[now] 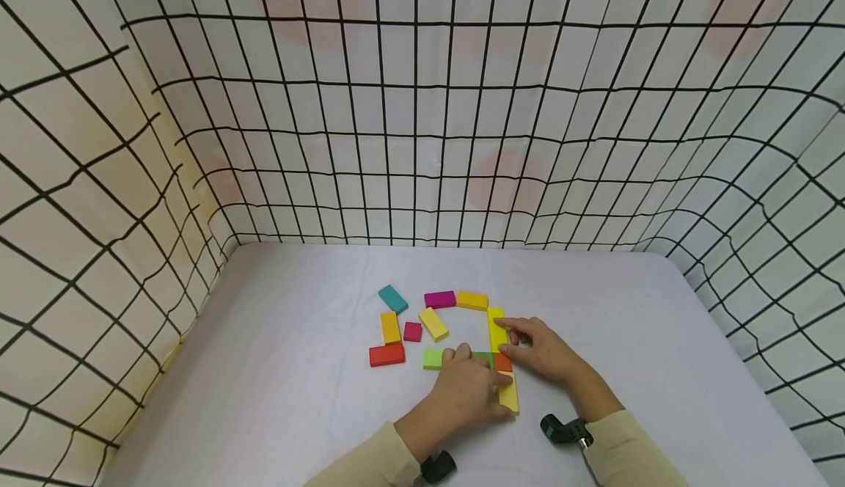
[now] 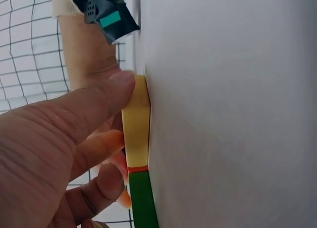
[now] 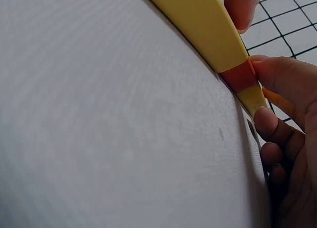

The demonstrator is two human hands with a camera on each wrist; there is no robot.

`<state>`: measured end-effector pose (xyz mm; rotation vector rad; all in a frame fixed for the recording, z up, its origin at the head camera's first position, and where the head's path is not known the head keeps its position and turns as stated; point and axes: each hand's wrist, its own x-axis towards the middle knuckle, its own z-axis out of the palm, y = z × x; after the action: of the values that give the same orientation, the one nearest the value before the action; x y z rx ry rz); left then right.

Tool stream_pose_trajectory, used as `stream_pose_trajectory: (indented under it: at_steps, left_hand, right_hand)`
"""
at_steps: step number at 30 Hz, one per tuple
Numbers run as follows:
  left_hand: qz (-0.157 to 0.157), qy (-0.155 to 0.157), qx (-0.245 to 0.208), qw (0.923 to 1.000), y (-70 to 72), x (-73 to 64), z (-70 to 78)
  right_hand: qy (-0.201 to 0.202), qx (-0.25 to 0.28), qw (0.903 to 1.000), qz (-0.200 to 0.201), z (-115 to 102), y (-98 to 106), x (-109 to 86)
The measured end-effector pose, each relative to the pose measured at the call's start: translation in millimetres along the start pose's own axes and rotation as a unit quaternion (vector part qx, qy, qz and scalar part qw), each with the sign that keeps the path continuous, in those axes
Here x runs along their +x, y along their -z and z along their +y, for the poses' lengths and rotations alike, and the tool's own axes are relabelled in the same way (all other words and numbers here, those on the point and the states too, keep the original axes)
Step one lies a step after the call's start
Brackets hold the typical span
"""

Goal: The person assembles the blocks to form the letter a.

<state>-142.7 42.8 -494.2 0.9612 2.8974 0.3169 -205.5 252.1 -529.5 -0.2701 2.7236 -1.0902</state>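
Note:
Flat coloured blocks lie joined in a line on the white cloth. My left hand (image 1: 464,392) holds a pale yellow block (image 1: 509,397) at the line's near end, thumb at its near edge and index finger towards its far end. Just beyond it, an orange-red block (image 1: 502,362) meets a green block (image 1: 483,359). On the right side my right hand (image 1: 544,351) holds a bright yellow block (image 1: 496,334) between thumb and index finger. Part of the green row, beside a light green block (image 1: 433,359), is hidden under my left hand.
Left of the hands lie a teal block (image 1: 393,298), an orange-yellow block (image 1: 390,328), a red block (image 1: 386,356), a crimson block (image 1: 412,331) and a loose pale yellow block (image 1: 433,324). Behind are a magenta block (image 1: 440,300) and a yellow block (image 1: 472,301). Black netting (image 1: 416,135) surrounds the table.

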Motion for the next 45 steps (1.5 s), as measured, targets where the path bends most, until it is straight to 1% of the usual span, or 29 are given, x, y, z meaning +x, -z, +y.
stream_pose_trajectory:
  at_steps: [9, 12, 16, 19, 28, 37, 42, 45]
  left_hand:
    - [0.004, 0.015, 0.011, 0.9998, -2.5, -1.5, 2.6]
    - [0.013, 0.017, 0.012, 0.9997, -2.7, -3.3, 3.2]
    - [0.029, 0.012, 0.014, 0.9994, -3.0, -5.2, 3.4]
    - [0.036, 0.009, 0.013, 0.9992, -3.2, -5.7, 3.2]
    - [0.029, 0.012, 0.0, 0.9995, -5.1, -5.4, 1.9]
    - [0.034, 0.01, -0.009, 0.9993, -5.8, -5.2, 1.7]
    - [0.024, 0.007, -0.034, 0.9991, -4.9, -4.2, -1.4]
    - [0.033, 0.01, -0.063, 0.9974, -1.2, -2.2, -7.9]
  right_hand:
    - [-0.003, 0.001, 1.0, -0.001, -1, 0, -0.1]
    - [-0.004, -0.005, 1.0, 0.001, -1, 0, 0.2]
    - [-0.011, -0.01, 0.9999, 0.002, -1, 0, 0.2]
    - [-0.017, -0.013, 0.9998, 0.002, -2, 1, 0.0]
    - [-0.023, -0.014, 0.9996, -0.001, -3, 1, -0.2]
    - [-0.017, -0.013, 0.9998, -0.001, -2, 0, -0.2]
    - [-0.014, -0.008, 0.9999, -0.004, -3, 1, -0.5]
    - [-0.011, -0.007, 0.9999, -0.004, -3, 1, -0.4]
